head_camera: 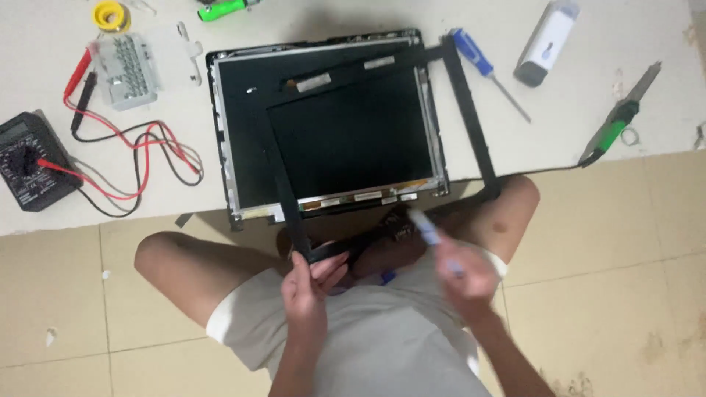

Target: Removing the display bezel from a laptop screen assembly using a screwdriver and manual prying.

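A laptop screen panel (243, 125) in its metal-edged lid lies on the white table (588, 95). Above it, tilted toward me, is a thin black plastic bezel frame (471, 117). My left hand (309, 287) grips the bezel's near corner over my lap. My right hand (463, 276) is blurred and holds a small light blue pen-like tool (425, 226), pointed up toward the bezel's lower edge.
A black multimeter (29, 162) with red and black leads (140, 162) lies at the left. A solder spool (110, 15), a small parts box (129, 70), a blue screwdriver (485, 70), a white device (548, 40) and green-handled tweezers (618, 117) lie around the screen. Below are my knees and the tiled floor (625, 242).
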